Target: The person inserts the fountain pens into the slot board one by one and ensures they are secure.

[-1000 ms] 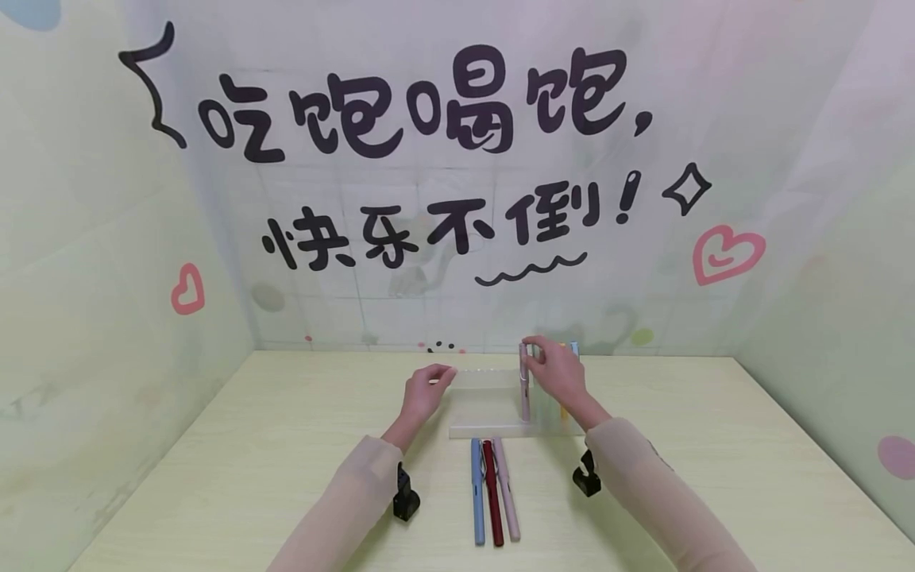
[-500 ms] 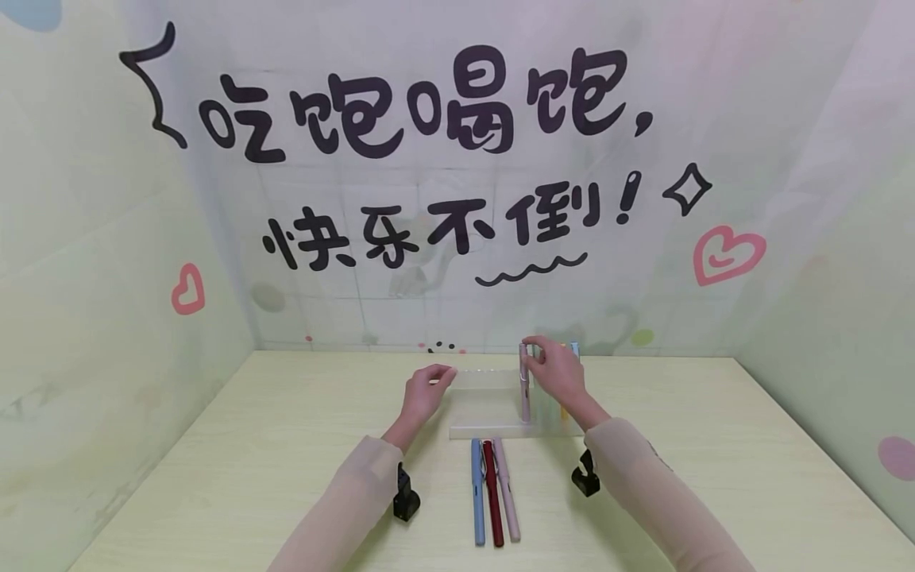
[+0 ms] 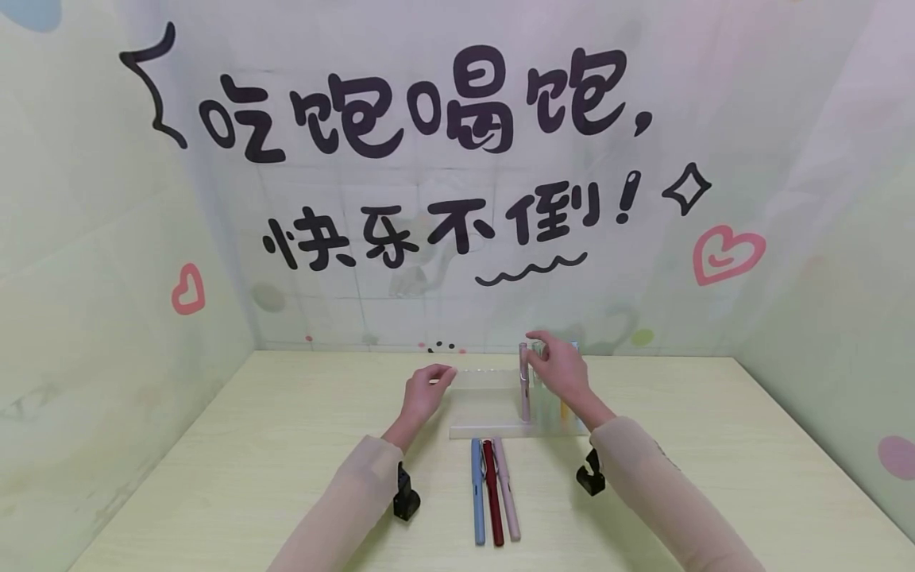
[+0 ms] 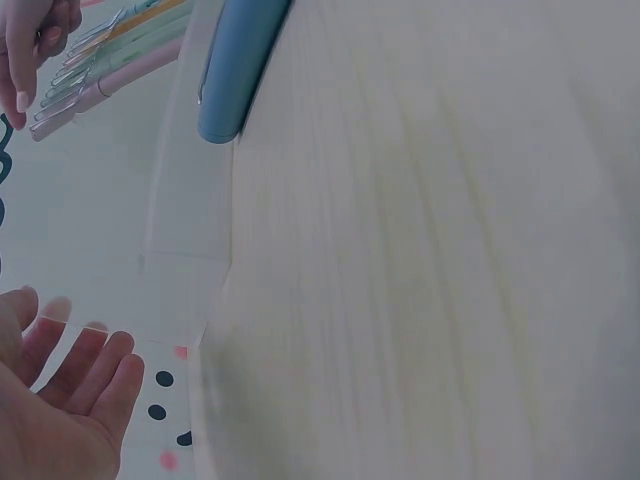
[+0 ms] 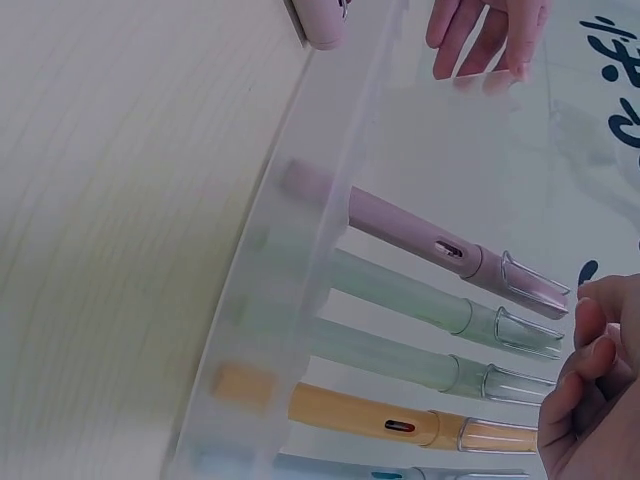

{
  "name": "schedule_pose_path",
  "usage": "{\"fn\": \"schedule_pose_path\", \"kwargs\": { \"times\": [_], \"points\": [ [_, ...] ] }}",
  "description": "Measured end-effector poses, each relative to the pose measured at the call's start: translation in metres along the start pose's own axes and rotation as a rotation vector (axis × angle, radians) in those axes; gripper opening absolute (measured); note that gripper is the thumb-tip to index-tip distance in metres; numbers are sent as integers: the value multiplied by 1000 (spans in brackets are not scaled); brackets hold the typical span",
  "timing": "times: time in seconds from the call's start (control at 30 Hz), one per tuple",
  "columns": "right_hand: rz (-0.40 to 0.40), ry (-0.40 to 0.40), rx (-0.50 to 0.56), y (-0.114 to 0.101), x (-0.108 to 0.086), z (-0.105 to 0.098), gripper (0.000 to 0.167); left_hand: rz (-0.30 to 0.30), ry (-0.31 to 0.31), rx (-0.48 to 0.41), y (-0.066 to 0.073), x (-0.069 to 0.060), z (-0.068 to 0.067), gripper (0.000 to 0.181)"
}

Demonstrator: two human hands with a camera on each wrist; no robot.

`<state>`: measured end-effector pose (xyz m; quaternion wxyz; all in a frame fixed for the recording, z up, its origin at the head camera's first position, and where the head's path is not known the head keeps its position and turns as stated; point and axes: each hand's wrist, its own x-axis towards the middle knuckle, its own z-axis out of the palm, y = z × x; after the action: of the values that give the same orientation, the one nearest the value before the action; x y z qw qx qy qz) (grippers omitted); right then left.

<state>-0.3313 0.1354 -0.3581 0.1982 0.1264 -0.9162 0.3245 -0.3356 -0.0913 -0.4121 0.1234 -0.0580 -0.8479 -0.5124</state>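
Note:
A translucent pen stand (image 3: 490,430) holds several upright pens at its right: a pink pen (image 5: 410,236), two pale green pens (image 5: 405,290), an orange pen (image 5: 365,414) and a light blue pen (image 5: 345,468). My left hand (image 3: 425,394) pinches the stand's upper left corner between thumb and fingers. Beside the caps, my right hand (image 3: 562,372) has its fingers loosely bent near the top of the pink pen, with nothing gripped. In the right wrist view a small gap shows between that hand (image 5: 600,400) and the pink cap.
In front of the stand, a blue pen (image 3: 477,492), a dark red pen (image 3: 493,494) and another pink pen (image 3: 507,492) lie side by side on the pale wooden table (image 3: 322,477). A printed backdrop (image 3: 400,318) stands behind the table.
My right hand has let go of the upright pink pen and shifted slightly up and to the right. The pen remains standing in place. My left hand has not moved.

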Motion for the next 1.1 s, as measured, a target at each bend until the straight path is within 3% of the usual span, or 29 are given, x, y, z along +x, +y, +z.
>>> {"fn": "schedule_pose_path", "kwargs": {
  "times": [0.2,0.67,1.1],
  "points": [
    [-31,-31,55,-1,-9,-2,22,7,5,-4,1,-1,-1,26],
    [-80,-178,131,7,-46,17,6,16,-3,-8,1,-1,-2,29],
    [-72,-377,259,10,-72,25,5,24,4,-9,-1,0,0,28]
  ]
}}
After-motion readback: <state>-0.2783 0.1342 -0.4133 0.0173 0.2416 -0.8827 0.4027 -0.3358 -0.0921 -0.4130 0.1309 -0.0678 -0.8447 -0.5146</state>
